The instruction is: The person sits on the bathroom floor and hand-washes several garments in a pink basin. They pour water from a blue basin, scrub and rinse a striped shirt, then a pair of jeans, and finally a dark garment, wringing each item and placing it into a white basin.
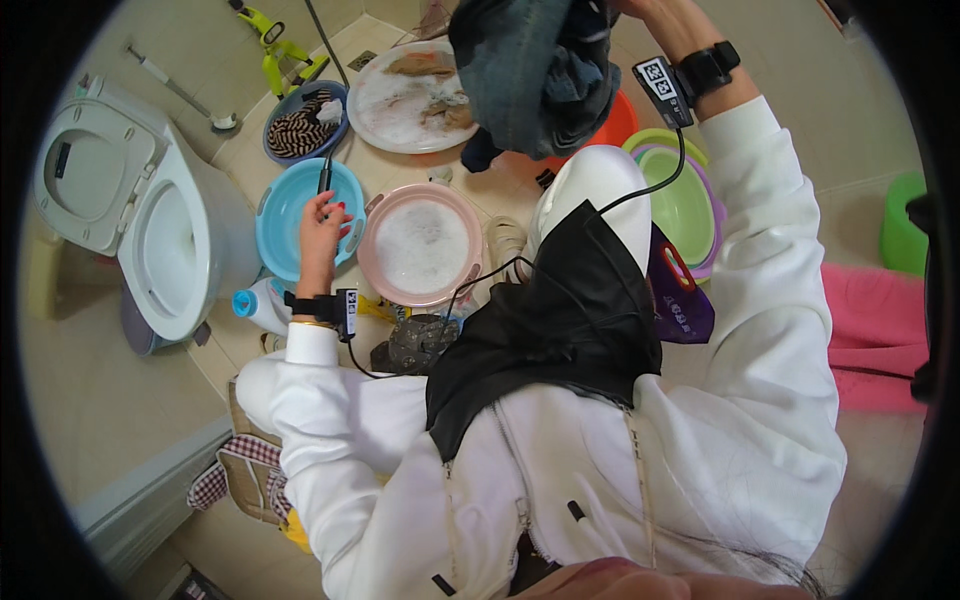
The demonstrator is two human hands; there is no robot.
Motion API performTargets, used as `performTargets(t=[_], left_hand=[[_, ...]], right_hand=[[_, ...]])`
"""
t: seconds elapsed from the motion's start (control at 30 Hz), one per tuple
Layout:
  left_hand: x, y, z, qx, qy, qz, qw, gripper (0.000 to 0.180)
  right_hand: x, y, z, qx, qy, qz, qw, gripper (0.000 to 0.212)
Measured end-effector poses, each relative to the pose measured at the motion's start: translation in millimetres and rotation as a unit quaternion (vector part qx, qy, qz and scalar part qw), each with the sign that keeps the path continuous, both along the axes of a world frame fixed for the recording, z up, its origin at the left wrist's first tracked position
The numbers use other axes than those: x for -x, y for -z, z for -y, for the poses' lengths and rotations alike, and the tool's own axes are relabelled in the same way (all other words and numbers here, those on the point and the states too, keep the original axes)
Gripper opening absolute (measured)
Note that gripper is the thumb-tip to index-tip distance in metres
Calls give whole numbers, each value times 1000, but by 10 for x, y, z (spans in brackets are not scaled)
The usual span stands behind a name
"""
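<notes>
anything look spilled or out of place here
Only the toilet stands out: its lid is up, odd so close to the light-blue basin by the left hand. I see no clear spill or damage.

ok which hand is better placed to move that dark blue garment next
Probably the right hand: partly cut off at the top edge, it appears to hold the dark blue garment. The left hand is over the light-blue basin, apart from the garment.
</notes>
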State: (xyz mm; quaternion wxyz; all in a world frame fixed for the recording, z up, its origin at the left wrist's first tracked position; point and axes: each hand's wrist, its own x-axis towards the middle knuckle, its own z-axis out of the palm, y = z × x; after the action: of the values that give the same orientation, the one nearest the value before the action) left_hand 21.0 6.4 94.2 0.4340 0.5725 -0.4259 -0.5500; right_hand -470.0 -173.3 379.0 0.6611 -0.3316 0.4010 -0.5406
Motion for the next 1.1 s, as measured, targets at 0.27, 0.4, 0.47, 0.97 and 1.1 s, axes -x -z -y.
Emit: performTargets(t=[0.27,0.4,0.47,0.97,1.1], left_hand=[[1385,-164,-80,13,79,-89,993,94],[2024,-48,191,128,96,-177,971,75],[2147,-39,272,24,89,-315,945,61],[1099,-303,-76,128,47,-250,959,43],[914,-342,-208,18,-14,-418,908,44]], right_hand=[[-322,47,-421,-24,-94,47,994,22],[-342,301,-714,-78,0,0,997,19],[-376,498,-792,-29,15,-18,999,16],[-519,1349,-718,-62,-68,40,995,22],[-719,1310,-752,-139,-88,-43,986,21]])
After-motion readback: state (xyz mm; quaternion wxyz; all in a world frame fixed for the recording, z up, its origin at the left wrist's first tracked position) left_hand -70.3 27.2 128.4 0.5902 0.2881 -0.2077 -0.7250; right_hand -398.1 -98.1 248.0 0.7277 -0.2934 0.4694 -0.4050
